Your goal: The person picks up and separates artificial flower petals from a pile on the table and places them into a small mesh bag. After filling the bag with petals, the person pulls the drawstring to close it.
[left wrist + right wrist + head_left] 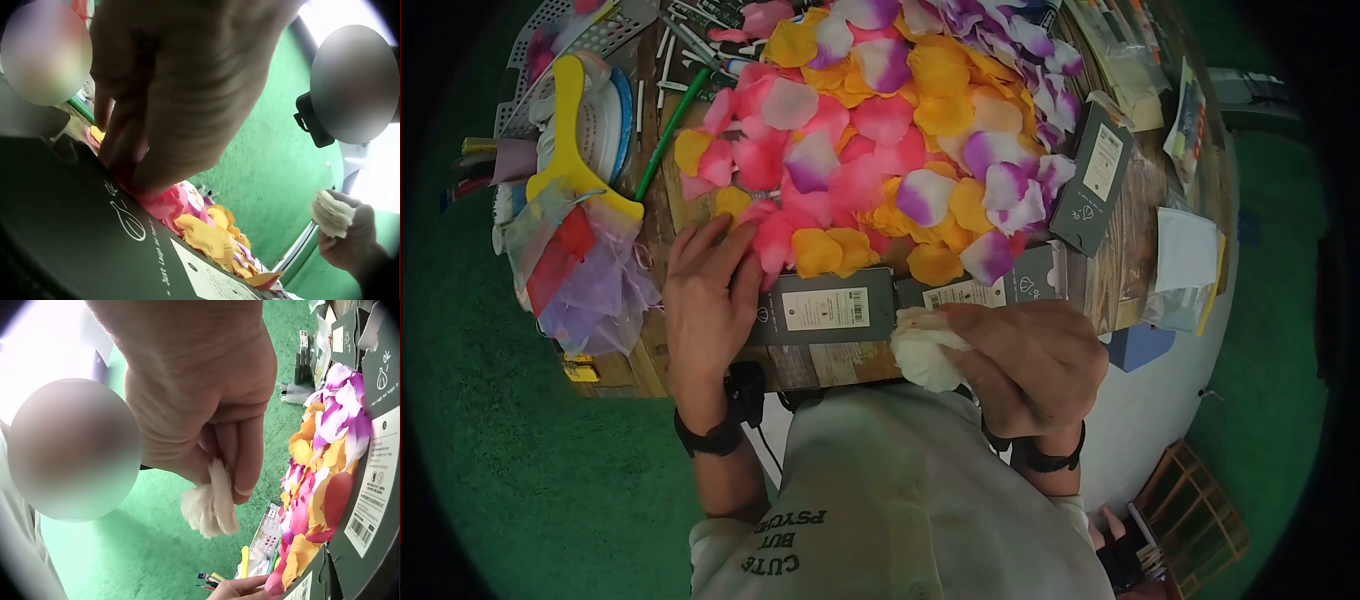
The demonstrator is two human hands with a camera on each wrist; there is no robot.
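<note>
My right hand (pixel 1035 365) pinches a small stack of thin white petals (pixel 927 350) between thumb and fingers. In the right wrist view the stack (pixel 211 503) fans out below the fingertips, raised over the table's front edge. My left hand (pixel 712 290) touches the left edge of a heap of artificial petals, at a yellow petal (pixel 732 203) and pink petals (pixel 772 240). A dark grey box (pixel 765 325) lies beside its thumb; in the left wrist view this box hides the fingertips. The heap mixes pink, orange-yellow (pixel 940 75) and purple-white petals (pixel 1012 195).
More dark grey boxes (pixel 1090 190) border the heap at the front and right. On the left lie a yellow-handled tool (pixel 570 130), a green stick (pixel 670 140) and sheer bags (pixel 595 270). Packets (pixel 1185 250) sit at the right edge; pens lie behind on the wooden table (pixel 1135 215).
</note>
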